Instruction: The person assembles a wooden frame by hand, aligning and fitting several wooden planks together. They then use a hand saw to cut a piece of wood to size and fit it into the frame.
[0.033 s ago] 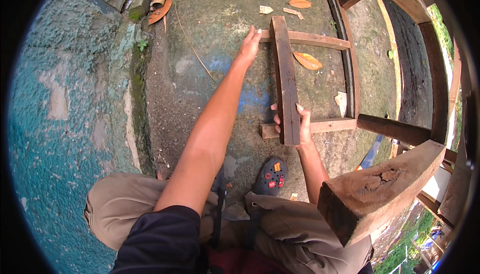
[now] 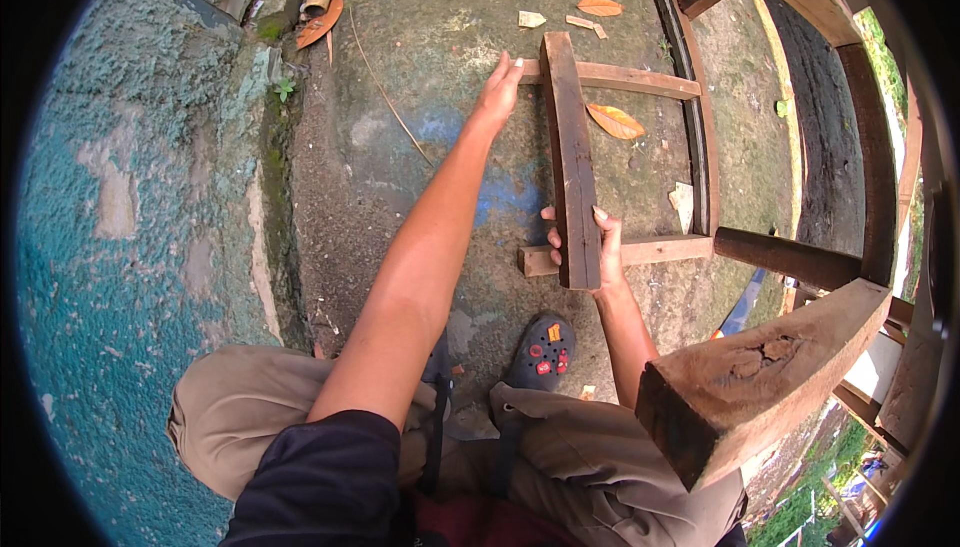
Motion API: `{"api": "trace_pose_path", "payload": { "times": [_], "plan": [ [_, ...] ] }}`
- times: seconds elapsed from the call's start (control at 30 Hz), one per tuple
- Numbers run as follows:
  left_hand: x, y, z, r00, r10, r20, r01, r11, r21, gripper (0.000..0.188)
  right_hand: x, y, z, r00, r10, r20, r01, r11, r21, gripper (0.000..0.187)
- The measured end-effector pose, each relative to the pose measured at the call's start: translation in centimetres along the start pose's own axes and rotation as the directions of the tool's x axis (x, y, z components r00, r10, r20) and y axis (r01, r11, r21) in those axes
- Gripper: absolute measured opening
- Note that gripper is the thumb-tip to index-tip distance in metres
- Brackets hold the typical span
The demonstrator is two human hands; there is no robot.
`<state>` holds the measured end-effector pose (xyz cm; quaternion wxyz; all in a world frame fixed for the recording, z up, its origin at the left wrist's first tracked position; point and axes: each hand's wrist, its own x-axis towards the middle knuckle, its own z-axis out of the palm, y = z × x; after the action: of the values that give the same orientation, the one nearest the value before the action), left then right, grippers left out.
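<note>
Concrete (image 2: pixel 420 37) below timber (image 2: pixel 573 167), beside teal wall (image 2: pixel 120 287)

It was an outdoor passage or yard, as shown by the rough, peeling turquoise wall (image 2: pixel 110 287), the stained concrete ground (image 2: pixel 420 47) strewn with dry leaves (image 2: pixel 615 121), the moss (image 2: pixel 270 28) along its edge and the sunlit greenery (image 2: pixel 812 487) beyond the wooden frame (image 2: pixel 706 147).
</note>
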<state>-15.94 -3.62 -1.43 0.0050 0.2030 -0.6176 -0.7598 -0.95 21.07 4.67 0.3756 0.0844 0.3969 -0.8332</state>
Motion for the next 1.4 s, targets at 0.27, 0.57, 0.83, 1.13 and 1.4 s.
{"api": "trace_pose_path", "payload": {
  "times": [0.27, 0.57, 0.83, 1.13, 1.4],
  "plan": [
    [-2.1, 0.9, 1.4, 0.995, 0.069, -0.073, -0.052, 0.976, 0.21, 0.078, 0.1, -0.2, -0.3, 1.0, 0.01, -0.008, -0.011, 1.0, -0.004, 0.066],
    [-7.5, 2.3, 3.3, 0.99, -0.133, -0.052, 0.09, 0.864, -0.495, 0.07, -1.7, 0.1, 5.2, 0.825, -0.565, 0.02, 0.174, 0.22, -0.96, 0.074],
    [-8.6, 2.8, 4.3, 0.975, -0.207, 0.083, 0.219, 0.824, -0.522, 0.04, -3.4, -0.5, 7.1, 0.795, -0.605, 0.041, 0.118, 0.088, -0.989, 0.078],
    [-9.4, -0.7, 5.1, 0.937, -0.118, 0.329, 0.334, 0.583, -0.74, 0.058, -1.7, -0.1, 4.2, 0.872, -0.474, -0.126, 0.041, 0.325, -0.945, 0.081],
    [-9.8, 1.9, 4.6, 0.981, -0.054, 0.187, 0.164, 0.748, -0.643, 0.054, -1.7, -1.2, 2.2, 0.997, -0.072, -0.005, 0.064, 0.913, -0.403, 0.058]
  ]
}}
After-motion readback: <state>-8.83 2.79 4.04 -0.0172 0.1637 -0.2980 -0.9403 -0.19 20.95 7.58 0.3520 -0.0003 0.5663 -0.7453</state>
